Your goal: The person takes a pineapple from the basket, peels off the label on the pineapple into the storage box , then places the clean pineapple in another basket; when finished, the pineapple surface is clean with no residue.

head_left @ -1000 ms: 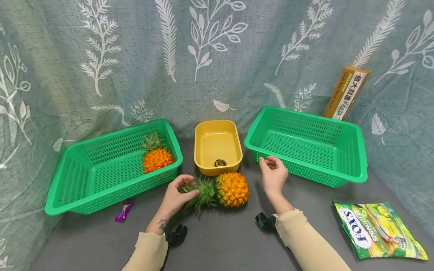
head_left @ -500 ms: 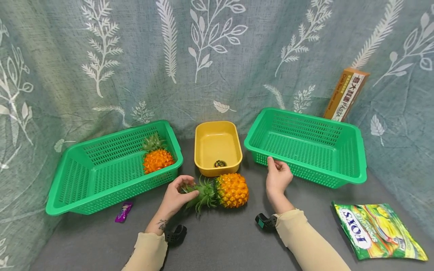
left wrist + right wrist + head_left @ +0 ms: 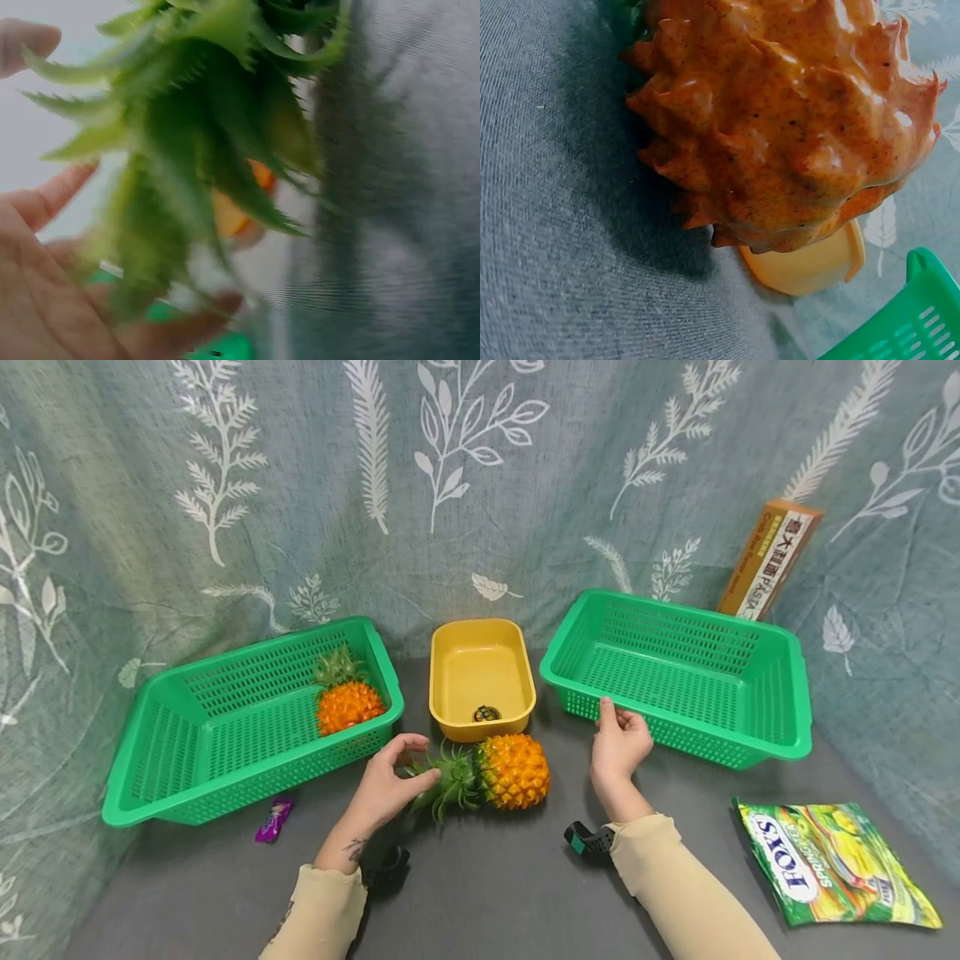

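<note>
A yellow-orange pineapple [image 3: 514, 771] lies on its side on the dark grey table, its leafy crown toward the left. My left hand [image 3: 386, 783] is at the crown, thumb and fingers apart around the leaf tips. The left wrist view shows the green leaves [image 3: 195, 135] in front of the spread fingers. My right hand [image 3: 621, 747] hovers right of the pineapple with loosely bent fingers, thumb tip overlapping the near rim of the right green basket [image 3: 750, 745]. Filling the right wrist view is the pineapple's spiky body [image 3: 780, 127]; the right hand itself is out of that view.
A second, more orange pineapple [image 3: 349, 707] lies in the left green basket [image 3: 247, 764]. Between the baskets stands a yellow tub [image 3: 480, 672]. A purple packet [image 3: 273, 820], a Fox's bag [image 3: 836, 864] and a pasta box [image 3: 770, 560] are around the sides.
My right hand has shifted slightly right along the front of the right basket. The left hand stays at the crown, and the pineapple has not moved.
</note>
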Demonstrator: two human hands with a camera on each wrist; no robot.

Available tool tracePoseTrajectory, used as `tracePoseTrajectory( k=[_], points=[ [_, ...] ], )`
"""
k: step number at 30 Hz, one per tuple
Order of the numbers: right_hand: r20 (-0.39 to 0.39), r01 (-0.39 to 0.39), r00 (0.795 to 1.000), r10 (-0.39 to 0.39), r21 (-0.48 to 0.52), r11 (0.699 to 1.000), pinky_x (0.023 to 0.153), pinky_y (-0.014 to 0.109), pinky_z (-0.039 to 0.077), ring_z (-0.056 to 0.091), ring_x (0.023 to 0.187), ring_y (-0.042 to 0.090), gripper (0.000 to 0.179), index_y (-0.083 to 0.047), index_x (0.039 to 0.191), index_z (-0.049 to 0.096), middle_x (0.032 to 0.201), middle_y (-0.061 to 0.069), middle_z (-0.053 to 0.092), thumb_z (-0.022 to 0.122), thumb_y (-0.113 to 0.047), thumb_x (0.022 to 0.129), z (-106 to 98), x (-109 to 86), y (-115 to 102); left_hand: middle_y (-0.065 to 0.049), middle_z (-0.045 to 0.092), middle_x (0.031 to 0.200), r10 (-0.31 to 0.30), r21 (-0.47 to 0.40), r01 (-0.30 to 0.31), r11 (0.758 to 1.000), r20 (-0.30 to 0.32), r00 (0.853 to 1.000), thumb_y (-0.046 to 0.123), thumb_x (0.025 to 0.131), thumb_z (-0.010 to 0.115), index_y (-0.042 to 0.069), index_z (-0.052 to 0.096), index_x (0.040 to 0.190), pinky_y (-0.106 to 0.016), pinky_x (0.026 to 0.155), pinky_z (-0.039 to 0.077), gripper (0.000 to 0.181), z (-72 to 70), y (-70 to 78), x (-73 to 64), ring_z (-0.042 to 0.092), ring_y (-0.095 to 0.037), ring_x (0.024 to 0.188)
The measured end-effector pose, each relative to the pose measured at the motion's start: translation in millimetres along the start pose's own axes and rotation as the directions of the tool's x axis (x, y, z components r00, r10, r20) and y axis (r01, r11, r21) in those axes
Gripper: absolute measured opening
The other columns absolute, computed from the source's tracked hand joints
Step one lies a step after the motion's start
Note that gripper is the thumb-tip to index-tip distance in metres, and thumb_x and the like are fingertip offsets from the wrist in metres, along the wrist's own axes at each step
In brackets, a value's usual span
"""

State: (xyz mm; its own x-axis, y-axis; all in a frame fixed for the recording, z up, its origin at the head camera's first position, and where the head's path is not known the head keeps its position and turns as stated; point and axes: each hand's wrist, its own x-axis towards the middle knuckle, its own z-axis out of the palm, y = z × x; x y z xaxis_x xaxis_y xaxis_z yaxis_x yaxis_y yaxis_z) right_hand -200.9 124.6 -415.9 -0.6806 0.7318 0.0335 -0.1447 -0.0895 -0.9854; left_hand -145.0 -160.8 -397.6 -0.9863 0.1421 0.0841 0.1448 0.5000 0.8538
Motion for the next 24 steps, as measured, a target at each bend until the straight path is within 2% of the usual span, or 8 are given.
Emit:
tracePoseTrajectory(
  k=[2, 4, 7, 10, 16, 19, 22, 24],
  points=[
    [-0.008, -0.010, 1.000, 0.010, 0.008, 1.000, 0.046, 0.017, 0.042, 0.056, 0.057, 0.014, 0.018, -0.006, 0.085, 0.063, 0.064, -0.001, 0.057, 0.067, -0.024, 0.086, -1, -0.2, 0, -0.015, 0.050, 0.127, -0.012, 0.066, 0.012, 0.998, -0.003, 1.000, 0.025, 0.083, 0.068, 0.007, 0.051, 0.124, -0.044, 0.089, 0.043, 0.048, -0.3, 6.3, -2.1, 0.050, -0.032, 0.111],
    [-0.016, -0.016, 1.000, 0.017, 0.022, 1.000, 0.046, 0.017, 0.042, 0.056, 0.057, 0.015, 0.017, -0.006, 0.083, 0.062, 0.064, -0.002, 0.057, 0.067, -0.022, 0.085, -1, -0.3, 0, -0.014, 0.046, 0.131, 0.010, 0.141, -0.006, 0.990, -0.030, 0.999, 0.029, 0.083, 0.068, 0.008, 0.051, 0.125, -0.048, 0.092, 0.041, 0.050, -0.3, 14.3, -4.1, 0.046, -0.034, 0.117],
    [-0.023, -0.017, 1.000, 0.018, 0.046, 0.999, 0.046, 0.017, 0.042, 0.055, 0.055, 0.012, 0.015, -0.008, 0.080, 0.060, 0.061, -0.006, 0.055, 0.068, -0.020, 0.084, 0, 0.5, 0, -0.013, 0.041, 0.135, 0.083, 0.231, -0.058, 0.971, -0.101, 0.991, 0.030, 0.080, 0.070, 0.009, 0.053, 0.123, -0.053, 0.096, 0.036, 0.050, 1.7, 30.2, -7.0, 0.039, -0.035, 0.123],
    [-0.021, -0.011, 1.000, 0.013, 0.066, 0.998, 0.046, 0.017, 0.042, 0.054, 0.055, 0.010, 0.015, -0.009, 0.079, 0.059, 0.060, -0.008, 0.055, 0.069, -0.020, 0.084, 2, 1.3, -3, -0.013, 0.041, 0.135, 0.178, 0.270, -0.134, 0.953, -0.144, 0.974, 0.031, 0.077, 0.072, 0.009, 0.054, 0.121, -0.054, 0.097, 0.034, 0.052, 6.4, 51.0, -8.8, 0.037, -0.034, 0.124],
    [-0.021, -0.016, 1.000, 0.018, 0.095, 0.995, 0.046, 0.017, 0.041, 0.054, 0.055, 0.010, 0.015, -0.010, 0.079, 0.058, 0.062, -0.006, 0.054, 0.070, -0.018, 0.083, 6, 2.0, -7, -0.008, 0.050, 0.123, 0.287, 0.347, -0.245, 0.905, -0.075, 0.955, 0.032, 0.073, 0.074, 0.011, 0.058, 0.115, -0.050, 0.093, 0.038, 0.050, 29.2, 87.4, -6.2, 0.047, -0.031, 0.112],
    [-0.025, -0.022, 0.999, 0.025, 0.102, 0.995, 0.046, 0.017, 0.041, 0.053, 0.054, 0.009, 0.014, -0.010, 0.078, 0.058, 0.062, -0.006, 0.055, 0.070, -0.017, 0.083, 4, 1.6, -6, -0.008, 0.054, 0.118, 0.279, 0.420, -0.236, 0.876, -0.042, 0.959, 0.036, 0.072, 0.073, 0.014, 0.060, 0.113, -0.051, 0.090, 0.038, 0.048, 47.4, 94.8, -2.6, 0.051, -0.031, 0.106],
    [-0.024, -0.030, 0.999, 0.032, 0.093, 0.995, 0.046, 0.017, 0.042, 0.055, 0.057, 0.013, 0.014, -0.010, 0.079, 0.058, 0.063, -0.006, 0.055, 0.070, -0.017, 0.083, 3, 0.7, -4, -0.007, 0.054, 0.118, 0.199, 0.498, -0.162, 0.852, -0.022, 0.980, 0.045, 0.071, 0.072, 0.018, 0.060, 0.115, -0.057, 0.089, 0.035, 0.053, 66.5, 96.9, 1.2, 0.050, -0.032, 0.106],
    [-0.023, -0.033, 0.999, 0.035, 0.094, 0.995, 0.046, 0.017, 0.042, 0.056, 0.059, 0.018, 0.014, -0.010, 0.079, 0.058, 0.063, -0.006, 0.055, 0.070, -0.017, 0.083, 2, 0.2, -5, -0.008, 0.053, 0.118, 0.136, 0.562, -0.107, 0.820, -0.010, 0.991, 0.053, 0.070, 0.070, 0.019, 0.058, 0.118, -0.062, 0.089, 0.031, 0.060, 77.6, 96.4, 4.8, 0.048, -0.034, 0.106]
  ],
)
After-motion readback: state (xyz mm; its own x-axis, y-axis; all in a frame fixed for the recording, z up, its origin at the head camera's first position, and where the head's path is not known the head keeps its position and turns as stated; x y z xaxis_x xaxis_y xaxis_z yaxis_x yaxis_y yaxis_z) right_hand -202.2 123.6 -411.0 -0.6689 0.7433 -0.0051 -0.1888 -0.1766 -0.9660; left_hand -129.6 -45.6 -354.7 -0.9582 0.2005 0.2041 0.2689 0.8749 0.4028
